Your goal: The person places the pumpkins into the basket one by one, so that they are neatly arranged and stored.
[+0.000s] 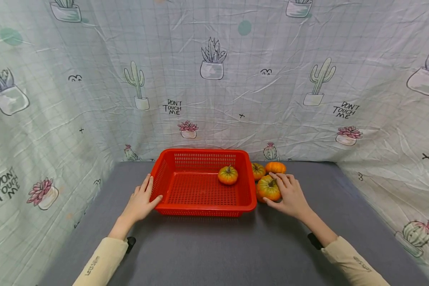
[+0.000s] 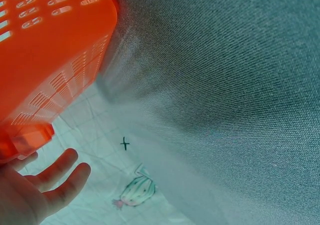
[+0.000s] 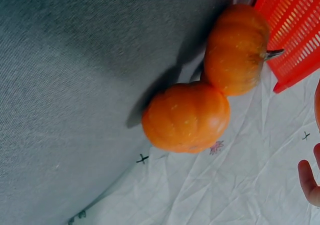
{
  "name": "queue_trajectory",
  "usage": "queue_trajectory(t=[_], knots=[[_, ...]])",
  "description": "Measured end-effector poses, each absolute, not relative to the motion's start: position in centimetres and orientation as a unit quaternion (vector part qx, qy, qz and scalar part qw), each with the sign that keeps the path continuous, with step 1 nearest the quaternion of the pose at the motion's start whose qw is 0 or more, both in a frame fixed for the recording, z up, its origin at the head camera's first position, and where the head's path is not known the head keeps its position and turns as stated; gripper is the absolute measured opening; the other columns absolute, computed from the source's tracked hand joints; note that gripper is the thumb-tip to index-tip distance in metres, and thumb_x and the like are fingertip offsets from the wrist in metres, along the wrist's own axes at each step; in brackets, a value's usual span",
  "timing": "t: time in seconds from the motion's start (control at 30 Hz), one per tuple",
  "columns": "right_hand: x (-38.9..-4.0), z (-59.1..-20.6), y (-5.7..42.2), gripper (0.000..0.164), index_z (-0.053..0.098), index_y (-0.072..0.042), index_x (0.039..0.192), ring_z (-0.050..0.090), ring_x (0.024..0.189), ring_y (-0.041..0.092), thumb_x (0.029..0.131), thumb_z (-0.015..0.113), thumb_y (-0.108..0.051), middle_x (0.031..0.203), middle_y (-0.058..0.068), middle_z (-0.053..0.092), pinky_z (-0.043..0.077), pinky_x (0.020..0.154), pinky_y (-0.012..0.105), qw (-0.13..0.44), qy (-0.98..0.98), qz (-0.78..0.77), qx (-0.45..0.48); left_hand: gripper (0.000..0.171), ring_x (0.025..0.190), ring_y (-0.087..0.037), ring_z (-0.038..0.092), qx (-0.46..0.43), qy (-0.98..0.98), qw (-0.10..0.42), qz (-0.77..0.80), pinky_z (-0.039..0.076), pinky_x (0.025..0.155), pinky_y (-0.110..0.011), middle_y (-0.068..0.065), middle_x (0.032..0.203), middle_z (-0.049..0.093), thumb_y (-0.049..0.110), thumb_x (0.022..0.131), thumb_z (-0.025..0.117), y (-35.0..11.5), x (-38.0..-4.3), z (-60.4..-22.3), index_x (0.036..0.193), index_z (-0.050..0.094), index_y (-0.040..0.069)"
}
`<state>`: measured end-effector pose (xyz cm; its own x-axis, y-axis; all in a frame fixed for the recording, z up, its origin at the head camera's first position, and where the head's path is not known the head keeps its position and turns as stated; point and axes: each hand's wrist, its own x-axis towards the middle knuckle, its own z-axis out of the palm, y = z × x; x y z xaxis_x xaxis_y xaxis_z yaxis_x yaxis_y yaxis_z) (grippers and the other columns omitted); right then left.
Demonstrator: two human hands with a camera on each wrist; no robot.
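Note:
A red plastic basket (image 1: 207, 208) with slotted walls stands on the grey table, one orange-green pumpkin (image 1: 228, 175) inside it toward the right. My left hand (image 1: 140, 201) rests against the basket's left rim, thumb at the near corner; in the left wrist view its fingers (image 2: 70, 185) reach out fairly straight beside the rim. Just right of the basket, my right hand (image 1: 289, 198) grips a larger pumpkin (image 1: 267, 190) between thumb and fingers. Only an edge of that pumpkin and some fingertips (image 3: 307, 180) show in the right wrist view.
Behind the gripped pumpkin are a greenish pumpkin (image 1: 258, 171) close to the basket's right wall and an orange one (image 1: 275, 167). In the right wrist view these two pumpkins (image 3: 186, 117) touch. A cactus-print cloth (image 1: 236, 99) surrounds the table's back and sides.

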<state>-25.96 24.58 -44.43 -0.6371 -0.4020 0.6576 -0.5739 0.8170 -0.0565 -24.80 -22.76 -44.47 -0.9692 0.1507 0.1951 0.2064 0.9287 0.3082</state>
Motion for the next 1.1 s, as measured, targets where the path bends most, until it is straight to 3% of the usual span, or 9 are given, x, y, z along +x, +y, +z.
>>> queue_trajectory(t=[0.27,0.53,0.73,0.93,1.1], knots=[[-26.0,-44.2,23.5,0.075,0.048,-0.002,0.122,0.04,0.096,0.03,0.065,0.07,-0.047,0.112,0.016,0.048,0.035,0.076,0.044,0.321,-0.896,0.16,0.263,0.078,0.113,-0.046,0.035,-0.094,-0.978,0.086,-0.162,0.031,0.088,-0.063,-0.022,0.147,0.014,0.039,0.085,0.05,-22.9,-24.9,-44.6,0.141,0.017,-0.004],[-26.2,-44.1,22.6,0.081,0.045,0.002,0.124,0.042,0.095,0.031,0.07,0.064,-0.055,0.116,0.018,0.05,0.036,0.078,0.046,0.341,-0.877,0.187,0.281,0.077,0.113,-0.045,0.034,-0.091,-0.979,0.083,-0.165,0.031,0.088,-0.063,-0.022,0.147,0.014,0.037,0.085,0.051,-22.8,-25.0,-44.6,0.141,0.017,-0.003],[-26.5,-43.8,21.9,0.088,0.035,-0.001,0.133,0.043,0.094,0.029,0.066,0.07,-0.048,0.114,0.017,0.052,0.039,0.075,0.044,0.343,-0.865,0.212,0.299,0.077,0.114,-0.045,0.034,-0.087,-0.979,0.081,-0.163,0.03,0.089,-0.063,-0.021,0.148,0.013,0.038,0.085,0.051,-22.7,-25.0,-44.5,0.141,0.016,-0.003],[-26.4,-43.3,20.9,0.083,0.04,-0.003,0.127,0.043,0.092,0.027,0.061,0.076,-0.039,0.113,0.013,0.053,0.039,0.074,0.041,0.316,-0.876,0.213,0.296,0.077,0.112,-0.044,0.036,-0.088,-0.979,0.087,-0.164,0.032,0.087,-0.063,-0.021,0.147,0.015,0.037,0.085,0.052,-22.7,-24.8,-44.4,0.14,0.018,-0.004],[-26.6,-42.8,20.0,0.08,0.042,-0.004,0.125,0.042,0.093,0.026,0.062,0.075,-0.041,0.113,0.01,0.052,0.039,0.075,0.042,0.305,-0.88,0.205,0.302,0.077,0.114,-0.044,0.035,-0.086,-0.979,0.083,-0.166,0.031,0.088,-0.063,-0.02,0.148,0.013,0.038,0.085,0.051,-22.7,-24.9,-44.5,0.141,0.017,-0.003]])
